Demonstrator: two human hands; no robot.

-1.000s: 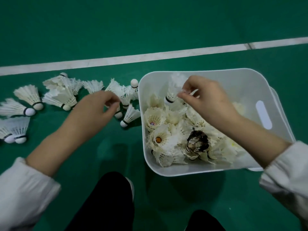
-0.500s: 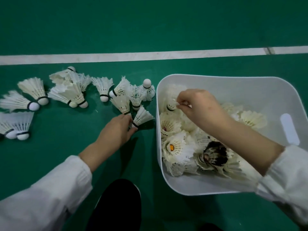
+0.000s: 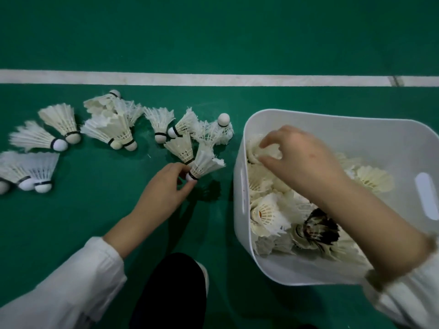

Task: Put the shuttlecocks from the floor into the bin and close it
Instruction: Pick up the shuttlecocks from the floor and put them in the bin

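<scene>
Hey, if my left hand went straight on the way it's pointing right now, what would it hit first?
Probably the frayed shuttlecock standing cork-up beside the bin. The left hand, with its pinched shuttlecock, points up and right. Depth is unclear, so the bin's near corner is also possible.

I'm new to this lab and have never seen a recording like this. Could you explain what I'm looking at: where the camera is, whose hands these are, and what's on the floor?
There is no machine here. A person works with bare hands, and the picture comes from a camera worn on their head, looking down. On the green floor, below a white line, lies a loose cluster of shuttlecocks. At the right stands an open white bin, partly filled with more of them. The left hand pinches the held shuttlecock by its cork end. The right hand reaches into the bin, its fingers curled round a second shuttlecock, though that part is blurred.
</scene>
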